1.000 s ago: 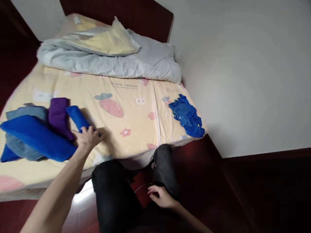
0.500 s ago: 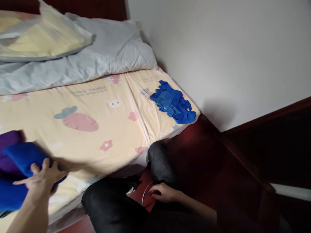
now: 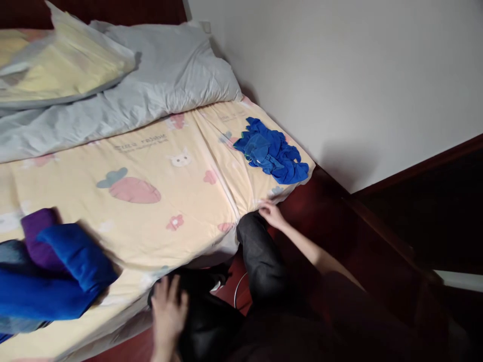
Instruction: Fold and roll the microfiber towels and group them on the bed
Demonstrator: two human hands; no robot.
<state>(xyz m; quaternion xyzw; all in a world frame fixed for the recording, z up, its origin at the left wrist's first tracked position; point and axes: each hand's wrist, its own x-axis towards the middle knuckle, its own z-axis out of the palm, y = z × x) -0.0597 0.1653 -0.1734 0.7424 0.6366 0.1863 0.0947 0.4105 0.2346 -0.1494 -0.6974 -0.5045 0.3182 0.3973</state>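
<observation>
My left hand (image 3: pixel 168 309) is over my dark-trousered knee, its fingers apart and holding nothing. Just past my other knee, at the bed's edge, my right hand (image 3: pixel 272 213) is raised with loosely curled fingers; nothing shows in it. A crumpled blue cloth (image 3: pixel 273 153) lies on the bed corner, beyond my right hand. At the left lie folded blue clothes (image 3: pixel 81 256) with a purple piece (image 3: pixel 42 241) partly under them, apart from both hands.
The bed's cream sheet (image 3: pixel 139 236) has carrot and flower prints. A grey quilt (image 3: pixel 166 65) and a yellow pillow (image 3: pixel 83 60) in a translucent cover lie at the back. A white wall (image 3: pixel 339 75) rises at the right; dark red floor lies below.
My left hand has left the folded blue clothes and moved right to my knee. My right hand has moved up and forward to the bed's edge. The view has shifted slightly.
</observation>
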